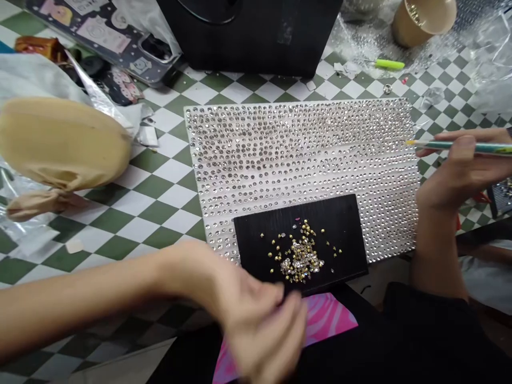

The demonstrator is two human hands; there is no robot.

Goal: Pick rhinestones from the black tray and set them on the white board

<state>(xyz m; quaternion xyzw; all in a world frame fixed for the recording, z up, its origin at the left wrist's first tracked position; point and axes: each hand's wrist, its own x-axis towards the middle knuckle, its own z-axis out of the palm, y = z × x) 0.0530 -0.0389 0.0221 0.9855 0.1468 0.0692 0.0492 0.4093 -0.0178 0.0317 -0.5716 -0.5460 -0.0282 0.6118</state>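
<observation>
My right hand (464, 170) grips a teal pencil (440, 145) with a yellow tip, pointing left over the right edge of a white board (224, 220) set with rows of clear rhinestones. A black tray (256, 250) lies over the board's front edge. On it is a loose pile of gold-backed rhinestones (302, 258). My left hand (260, 325) is just in front of the tray's near edge, its fingers bent and smeared by motion. Whether anything is between them cannot be made out. A pink and purple patterned item (328, 320) shows partly behind that hand.
A green-and-white checkered cloth (160, 176) covers the table. A tied beige pouch (64, 141) and a phone in a patterned case (108, 37) lie left. A black box (252, 37) stands behind the board. Back right are a paper cup (424, 21) and a lime-green tool (390, 64).
</observation>
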